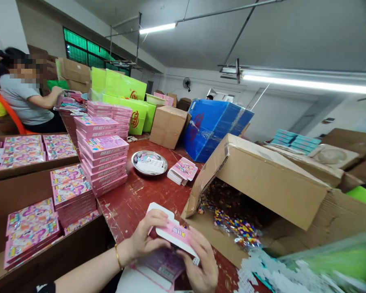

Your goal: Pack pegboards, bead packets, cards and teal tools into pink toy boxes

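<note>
A pink and white cardboard box [175, 232], its flaps standing open, is held near the table's front edge. My left hand [149, 232] grips its left end, with the thumb along the near edge. Around its right end my right hand [200, 262] closes. Below them lies a purple-and-pink printed part [163, 264], partly covered by the hands; whether it belongs to the same box I cannot tell. Beyond the hands, a small stack of printed cards [183, 170] sits on the red table [125, 207], near a round metal tray [149, 163] holding paper pieces.
Stacked pink boxes [103, 162] line the table's left edge. An open carton [42, 179] there holds more boxes. To the right, a tipped carton [271, 179] contains colourful small pieces [236, 224]. A blue carton [215, 126] stands behind. A co-worker [27, 93] sits at far left.
</note>
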Action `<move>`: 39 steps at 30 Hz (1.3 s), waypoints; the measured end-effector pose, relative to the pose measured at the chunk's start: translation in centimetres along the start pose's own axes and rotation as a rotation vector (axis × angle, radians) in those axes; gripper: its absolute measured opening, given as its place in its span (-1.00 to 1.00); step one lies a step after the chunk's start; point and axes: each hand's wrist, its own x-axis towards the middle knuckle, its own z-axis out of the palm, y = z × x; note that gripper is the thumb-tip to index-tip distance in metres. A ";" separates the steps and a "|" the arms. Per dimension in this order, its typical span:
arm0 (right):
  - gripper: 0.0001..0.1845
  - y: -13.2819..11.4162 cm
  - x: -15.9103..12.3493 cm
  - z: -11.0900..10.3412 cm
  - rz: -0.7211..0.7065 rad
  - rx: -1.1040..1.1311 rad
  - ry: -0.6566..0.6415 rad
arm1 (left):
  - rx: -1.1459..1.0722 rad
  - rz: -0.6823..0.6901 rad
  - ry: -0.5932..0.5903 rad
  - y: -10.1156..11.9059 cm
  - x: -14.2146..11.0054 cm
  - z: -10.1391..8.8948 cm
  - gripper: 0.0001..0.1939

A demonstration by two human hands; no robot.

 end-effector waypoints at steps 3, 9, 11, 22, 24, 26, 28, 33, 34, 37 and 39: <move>-0.65 -0.3 0.8 -1.2 -0.020 0.081 -0.197 | 0.035 -0.160 -0.155 0.9 0.2 -1.4 -0.70; -0.57 -2.5 2.4 -2.0 -0.061 0.112 -0.419 | 0.019 -0.143 -0.261 2.5 -0.8 -3.0 -0.77; -0.55 -2.8 2.8 -2.1 -0.034 0.118 -0.451 | 0.011 -0.168 -0.224 2.9 -0.7 -3.0 -0.79; -0.51 -1.7 0.9 -1.5 -0.114 -0.018 -0.451 | -0.088 -0.200 -0.289 1.0 -0.5 -2.7 -0.72; -0.47 -1.6 0.3 -0.9 -0.135 -0.026 -0.397 | -0.062 -0.166 -0.326 0.8 0.0 -2.8 -0.75; -0.48 -1.2 -0.5 -0.4 -0.127 -0.025 -0.344 | -0.005 -0.125 -0.381 1.1 0.8 -3.1 -0.79; -0.44 -0.7 -1.7 0.0 -0.048 -0.042 -0.238 | 0.053 -0.052 -0.361 1.7 1.6 -3.6 -0.87; -0.13 -0.6 -5.2 0.9 0.587 0.165 -0.077 | 0.045 -0.106 0.319 2.8 1.9 -5.9 -0.97; -0.31 -1.1 -5.5 0.9 0.712 0.261 -0.089 | 0.038 -0.174 0.409 2.7 1.6 -6.4 -0.95; -0.54 -3.2 -4.7 -0.1 0.872 0.404 0.014 | 0.170 -0.264 0.373 2.3 0.6 -7.8 -0.73; -0.51 -4.5 -2.9 -1.7 0.791 0.387 0.052 | 0.389 -0.242 0.233 2.0 -0.2 -8.5 -0.41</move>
